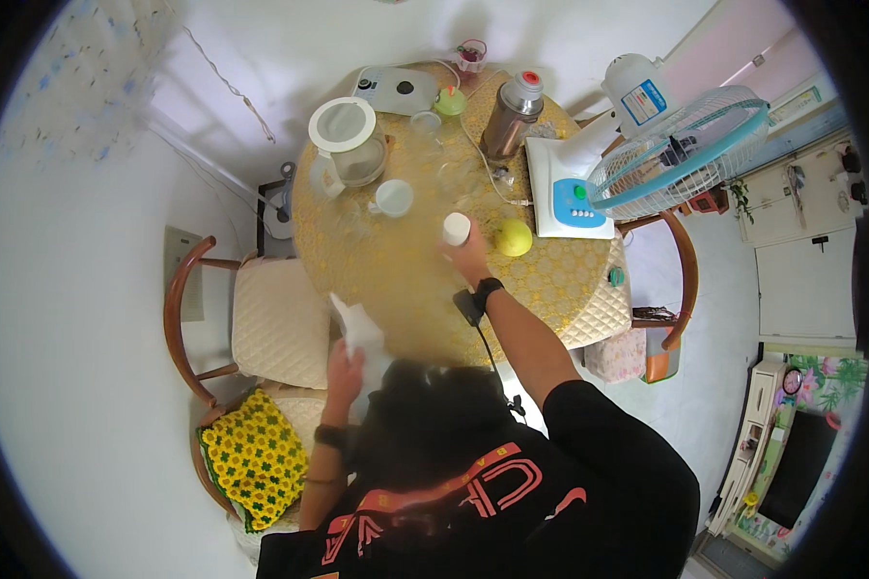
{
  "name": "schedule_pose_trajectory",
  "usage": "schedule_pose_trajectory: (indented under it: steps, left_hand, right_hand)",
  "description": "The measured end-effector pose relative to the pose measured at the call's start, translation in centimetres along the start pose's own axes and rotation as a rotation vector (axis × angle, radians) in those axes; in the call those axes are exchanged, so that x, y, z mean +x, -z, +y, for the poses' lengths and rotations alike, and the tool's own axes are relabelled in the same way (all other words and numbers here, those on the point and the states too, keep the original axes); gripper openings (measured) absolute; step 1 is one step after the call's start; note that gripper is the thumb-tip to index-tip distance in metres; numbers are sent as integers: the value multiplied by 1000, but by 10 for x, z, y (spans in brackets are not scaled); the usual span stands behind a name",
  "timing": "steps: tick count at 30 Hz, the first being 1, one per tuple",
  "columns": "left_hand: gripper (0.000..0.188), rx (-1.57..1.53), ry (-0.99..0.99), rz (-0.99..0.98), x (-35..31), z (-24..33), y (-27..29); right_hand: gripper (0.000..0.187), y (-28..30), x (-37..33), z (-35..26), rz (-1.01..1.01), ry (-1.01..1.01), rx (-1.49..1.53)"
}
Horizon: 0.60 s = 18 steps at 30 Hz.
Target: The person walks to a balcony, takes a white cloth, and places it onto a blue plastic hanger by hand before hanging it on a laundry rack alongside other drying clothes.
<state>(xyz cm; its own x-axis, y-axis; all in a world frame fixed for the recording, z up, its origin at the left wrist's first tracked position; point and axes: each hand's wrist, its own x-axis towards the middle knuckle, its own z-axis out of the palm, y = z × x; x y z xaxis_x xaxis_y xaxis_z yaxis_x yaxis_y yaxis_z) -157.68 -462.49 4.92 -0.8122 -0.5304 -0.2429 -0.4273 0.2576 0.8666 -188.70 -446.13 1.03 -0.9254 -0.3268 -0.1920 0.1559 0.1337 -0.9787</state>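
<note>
My right hand reaches over the round table and is closed around a small white cylindrical container, whose round pale top faces up. Just right of that hand lies a yellow-green round fruit. My left hand is low at the table's near left edge, closed on a white tissue that hangs out past the fingers. Farther left on the table stands a white cup. Behind it is a clear pitcher with a white lid.
A steel thermos and a white-and-blue fan stand at the back right of the patterned table. A pale flat appliance and a green round thing are at the back. Chairs flank the table; a cable crosses it.
</note>
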Motion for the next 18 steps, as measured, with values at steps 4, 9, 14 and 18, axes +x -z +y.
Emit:
schedule_pose_trajectory:
  steps: [4,9,14,18]
  left_hand:
    - [37,172,-141,-131,8,8,-46]
    - [60,451,-373,-300,13,14,-83]
    - [65,649,-142,-426,42,52,-94]
    - [66,929,-389,-107,43,22,-110]
  right_hand:
    - [78,13,-3,19,-12,275,-231]
    - [93,26,-15,19,5,182,-625]
    - [72,67,-55,28,-142,34,-413]
    - [41,143,-129,-14,-341,-48,-207]
